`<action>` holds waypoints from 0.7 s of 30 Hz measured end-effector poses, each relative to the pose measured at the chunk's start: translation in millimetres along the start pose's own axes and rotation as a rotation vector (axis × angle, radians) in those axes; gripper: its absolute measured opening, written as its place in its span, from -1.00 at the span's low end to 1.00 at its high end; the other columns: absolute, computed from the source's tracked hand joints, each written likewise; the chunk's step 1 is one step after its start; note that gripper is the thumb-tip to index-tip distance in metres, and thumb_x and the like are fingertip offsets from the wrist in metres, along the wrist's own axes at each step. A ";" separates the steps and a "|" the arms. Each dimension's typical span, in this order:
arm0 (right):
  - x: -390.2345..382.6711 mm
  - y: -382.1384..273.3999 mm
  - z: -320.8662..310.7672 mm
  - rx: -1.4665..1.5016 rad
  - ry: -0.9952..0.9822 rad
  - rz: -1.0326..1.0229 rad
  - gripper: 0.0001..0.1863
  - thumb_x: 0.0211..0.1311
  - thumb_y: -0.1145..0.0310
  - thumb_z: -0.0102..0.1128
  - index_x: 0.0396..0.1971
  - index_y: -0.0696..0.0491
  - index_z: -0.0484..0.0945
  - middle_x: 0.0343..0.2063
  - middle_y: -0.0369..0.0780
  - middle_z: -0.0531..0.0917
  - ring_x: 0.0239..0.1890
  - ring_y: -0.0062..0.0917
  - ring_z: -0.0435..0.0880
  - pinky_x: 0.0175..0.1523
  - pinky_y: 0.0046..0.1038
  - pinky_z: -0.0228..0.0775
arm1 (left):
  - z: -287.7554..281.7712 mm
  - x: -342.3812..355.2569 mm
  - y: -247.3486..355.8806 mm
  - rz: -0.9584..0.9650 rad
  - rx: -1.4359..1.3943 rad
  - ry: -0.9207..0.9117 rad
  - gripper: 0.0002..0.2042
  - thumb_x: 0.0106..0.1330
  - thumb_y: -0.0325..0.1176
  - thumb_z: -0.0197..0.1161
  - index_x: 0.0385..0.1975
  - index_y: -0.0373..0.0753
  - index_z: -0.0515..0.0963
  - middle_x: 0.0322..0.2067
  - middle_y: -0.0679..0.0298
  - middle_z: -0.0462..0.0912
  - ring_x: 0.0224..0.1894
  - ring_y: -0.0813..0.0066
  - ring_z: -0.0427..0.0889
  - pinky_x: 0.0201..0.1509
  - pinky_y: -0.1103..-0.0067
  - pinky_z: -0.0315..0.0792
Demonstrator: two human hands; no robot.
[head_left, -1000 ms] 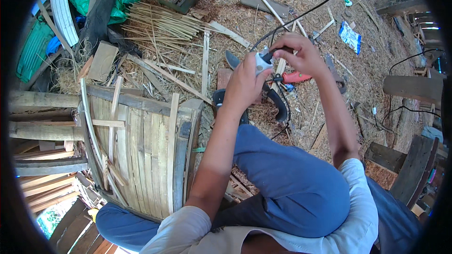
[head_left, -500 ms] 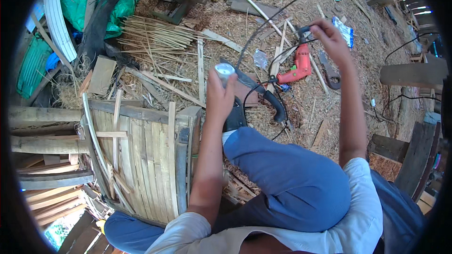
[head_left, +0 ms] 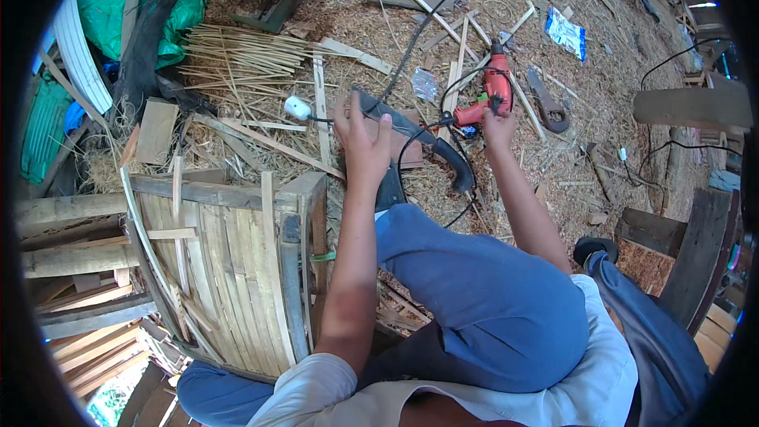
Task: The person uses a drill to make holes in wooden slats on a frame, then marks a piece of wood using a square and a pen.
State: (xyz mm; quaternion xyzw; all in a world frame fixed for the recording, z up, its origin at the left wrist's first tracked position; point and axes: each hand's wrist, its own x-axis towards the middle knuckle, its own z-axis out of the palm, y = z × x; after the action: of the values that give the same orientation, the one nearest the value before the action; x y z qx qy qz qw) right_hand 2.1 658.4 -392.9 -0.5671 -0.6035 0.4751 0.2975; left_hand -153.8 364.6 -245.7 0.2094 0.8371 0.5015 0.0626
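My left hand (head_left: 364,142) is open, fingers apart, above a dark-bladed handsaw (head_left: 411,128) with a curved black handle. Just left of its fingers is a white socket block (head_left: 297,107) on a black cord; whether the cord touches the fingers I cannot tell. My right hand (head_left: 499,128) is closed on a small black plug (head_left: 496,103), seen in front of the rear of a red power drill (head_left: 496,79). Whether this hand also touches the drill is hidden. The drill lies on the ground, its chuck pointing away from me.
A second saw (head_left: 548,103) lies right of the drill. Thin sticks (head_left: 237,54) are piled at the far left, near a green tarp (head_left: 107,20). A slatted wooden piece (head_left: 225,269) stands left of my knee. Wood scraps and a foil packet (head_left: 565,35) litter the shavings.
The white socket block has left my left hand and is now farther left; the fingers have opened. My right hand has come down and nearer with the plug, over the drill's rear.
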 end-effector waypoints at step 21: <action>15.7 -70.1 -46.0 0.682 -0.137 0.421 -0.77 0.43 0.35 0.46 -0.08 0.14 0.66 -0.34 -0.21 0.76 -0.32 -0.44 0.80 -0.20 -0.31 0.74 | 33.7 -13.7 34.7 -0.071 0.317 -0.653 -0.74 0.40 -0.18 0.44 -0.17 -0.27 0.76 -0.25 -0.03 0.82 -0.10 -0.11 0.80 0.03 0.14 0.61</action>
State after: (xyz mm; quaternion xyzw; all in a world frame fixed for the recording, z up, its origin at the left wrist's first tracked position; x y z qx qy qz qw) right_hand 12.4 691.0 -314.8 -0.5141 -0.3004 0.7353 0.3237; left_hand -120.9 400.5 -233.5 0.3365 0.8471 0.2696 0.3107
